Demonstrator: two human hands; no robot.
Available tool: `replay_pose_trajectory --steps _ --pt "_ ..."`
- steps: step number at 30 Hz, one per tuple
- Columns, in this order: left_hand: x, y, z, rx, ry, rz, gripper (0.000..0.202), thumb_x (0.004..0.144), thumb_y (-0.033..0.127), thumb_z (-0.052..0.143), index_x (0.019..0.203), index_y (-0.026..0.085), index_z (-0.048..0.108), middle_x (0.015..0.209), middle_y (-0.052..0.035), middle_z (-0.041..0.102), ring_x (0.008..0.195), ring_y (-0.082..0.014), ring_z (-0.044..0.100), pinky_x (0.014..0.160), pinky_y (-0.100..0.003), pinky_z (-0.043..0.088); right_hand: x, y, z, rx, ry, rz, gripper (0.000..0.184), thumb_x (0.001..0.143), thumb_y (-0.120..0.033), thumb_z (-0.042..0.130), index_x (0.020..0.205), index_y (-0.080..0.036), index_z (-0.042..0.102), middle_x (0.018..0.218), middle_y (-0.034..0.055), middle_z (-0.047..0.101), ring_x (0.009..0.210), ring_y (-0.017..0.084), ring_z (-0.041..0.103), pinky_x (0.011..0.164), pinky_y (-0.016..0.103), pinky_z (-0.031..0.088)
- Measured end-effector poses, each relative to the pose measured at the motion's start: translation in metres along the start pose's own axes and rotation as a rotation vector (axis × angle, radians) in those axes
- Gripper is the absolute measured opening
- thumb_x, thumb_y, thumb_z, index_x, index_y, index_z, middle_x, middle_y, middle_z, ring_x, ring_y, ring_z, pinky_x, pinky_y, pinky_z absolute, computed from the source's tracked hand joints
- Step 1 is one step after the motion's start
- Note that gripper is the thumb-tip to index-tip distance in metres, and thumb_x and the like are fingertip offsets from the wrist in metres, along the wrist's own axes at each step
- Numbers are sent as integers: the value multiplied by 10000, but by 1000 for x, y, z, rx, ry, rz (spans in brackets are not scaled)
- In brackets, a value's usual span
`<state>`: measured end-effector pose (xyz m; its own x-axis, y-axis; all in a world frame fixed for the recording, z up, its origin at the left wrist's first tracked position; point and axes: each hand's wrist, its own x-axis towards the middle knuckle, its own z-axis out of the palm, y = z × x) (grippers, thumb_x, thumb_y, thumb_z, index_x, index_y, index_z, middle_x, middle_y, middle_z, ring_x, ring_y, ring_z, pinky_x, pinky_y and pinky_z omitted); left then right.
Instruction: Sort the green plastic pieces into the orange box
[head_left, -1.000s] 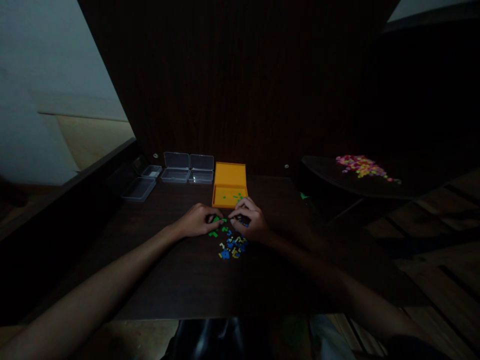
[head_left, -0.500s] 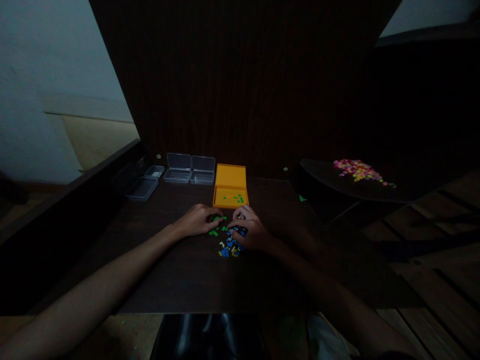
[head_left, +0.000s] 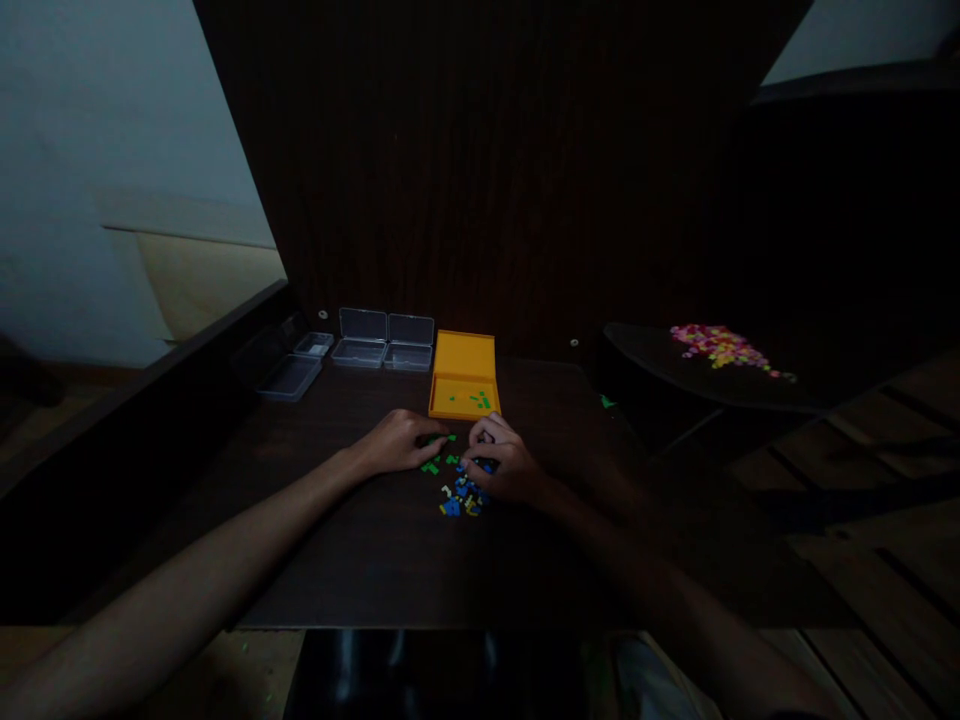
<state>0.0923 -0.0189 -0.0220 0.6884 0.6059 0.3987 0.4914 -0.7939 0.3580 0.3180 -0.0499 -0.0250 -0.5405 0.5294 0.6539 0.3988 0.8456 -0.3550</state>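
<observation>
In the head view, the left hand point(head_left: 397, 441) rests on the dark table point(head_left: 375, 560) with its fingers bent, and some loose green pieces point(head_left: 430, 467) lie just beside and under the fingertips; whether they pinch one, I cannot tell. Opposite these, the right hand point(head_left: 508, 466) has its thumb and fingers curled toward each other, and the dim light hides whether anything sits between them. A mixed pile of blue and yellow pieces point(head_left: 452, 508) spreads below the right fingers, partly covered by them, nearer the person. Just beyond the right fingertips stands an open yellow box point(head_left: 464, 355) with several green pieces inside. Farther off, beyond the left fingers, are clear plastic boxes point(head_left: 364, 323); well right of both hands lies a heap of multicoloured bits point(head_left: 720, 347).
</observation>
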Motion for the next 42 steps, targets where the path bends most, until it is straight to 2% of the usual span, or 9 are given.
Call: replay_pose_trajectory --steps 6,13,19,24,30,33,42 --pt "0 2 -2 -12 -19 2 269 911 265 520 1037 151 729 819 -47 757 629 -132 673 606 -206 464 0 -3 -2 11 -6 -11 132 798 -176 601 668 -189 626 780 44 536 757 175 495 679 332 435" --pt "1 3 -1 2 -24 8 251 901 241 513 1002 164 730 827 -37 760 643 -128 679 625 -199 465 0 0 1 11 -1 12 82 792 -145 605 799 -197 668 804 44 556 788 182 520 716 343 452" --pt "0 5 -3 0 -49 27 282 881 217 506 1045 171 731 897 -50 761 729 -148 700 666 -211 487 -1 3 2 41 -44 -18 154 758 -72 567 704 -191 649 802 43 551 777 176 510 701 331 430" --pt "0 6 -4 12 -53 10 262 882 234 522 1016 166 737 842 -47 754 677 -145 688 635 -215 475 -2 4 1 63 -46 7 197 758 -46 533 655 -193 616 783 31 540 765 168 506 712 331 420" --pt "2 4 0 -21 -50 -23 261 933 336 532 968 179 737 845 -41 757 730 -147 698 662 -204 458 -2 5 5 56 -32 54 139 778 -93 601 801 -202 683 833 41 561 820 184 533 744 343 448" --pt "3 2 1 -39 -41 -36 252 939 338 535 944 188 737 836 -36 756 746 -149 699 669 -201 449 -1 7 6 49 -54 100 107 810 -141 634 845 -215 703 858 40 577 836 184 541 761 348 459" --pt "4 4 0 -12 -34 -75 263 945 299 514 879 179 738 706 -18 717 593 -121 633 566 -203 372 -1 11 5 40 -122 158 126 795 -133 670 872 -213 728 881 37 582 874 182 555 795 350 474"
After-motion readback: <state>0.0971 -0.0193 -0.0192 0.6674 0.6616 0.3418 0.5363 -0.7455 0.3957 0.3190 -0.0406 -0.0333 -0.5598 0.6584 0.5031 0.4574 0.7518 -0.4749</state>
